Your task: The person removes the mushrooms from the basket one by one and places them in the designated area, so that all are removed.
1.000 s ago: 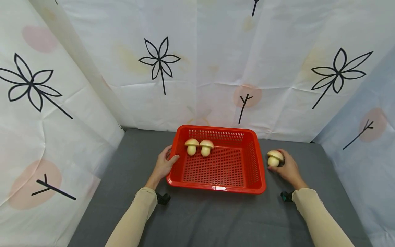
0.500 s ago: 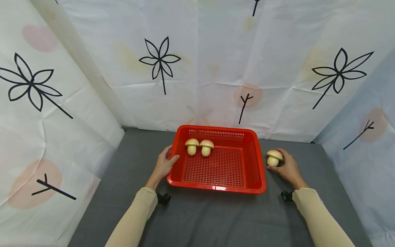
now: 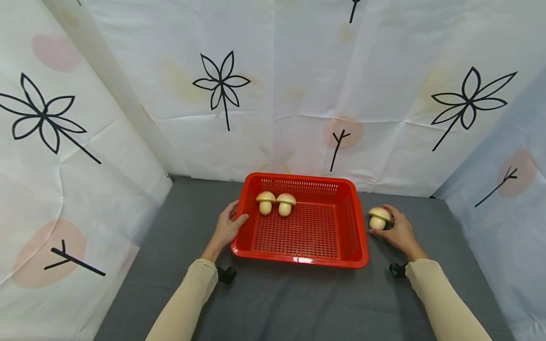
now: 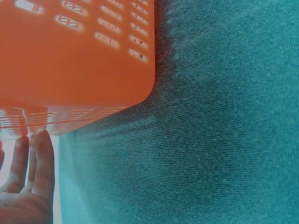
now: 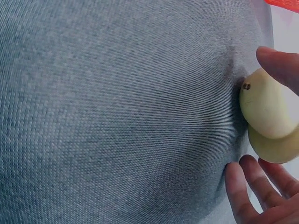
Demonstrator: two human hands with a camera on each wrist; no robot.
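In the head view my left hand (image 3: 224, 228) holds the left side of a red plastic basket (image 3: 298, 262), thumb over its rim. The left wrist view has the fingers (image 4: 44, 163) against the basket's outer wall (image 4: 74, 70). To the right of the basket, a toy mushroom (image 3: 377, 222) stands upright on the grey cloth. My right hand (image 3: 400, 234) curves around it, thumb by the stem, fingers at the cap. In the right wrist view, the pale stem (image 5: 266, 105) lies between thumb and fingers. Two more mushrooms, a left one (image 3: 265, 203) and a right one (image 3: 285, 204), stand inside the basket.
Grey cloth (image 3: 298, 303) covers the table. White curtains (image 3: 298, 85) with flower drawings close off the back and both sides, the back one just behind the basket. Dark wrist cameras sit on the left (image 3: 226, 274) and right (image 3: 397, 270) wrists.
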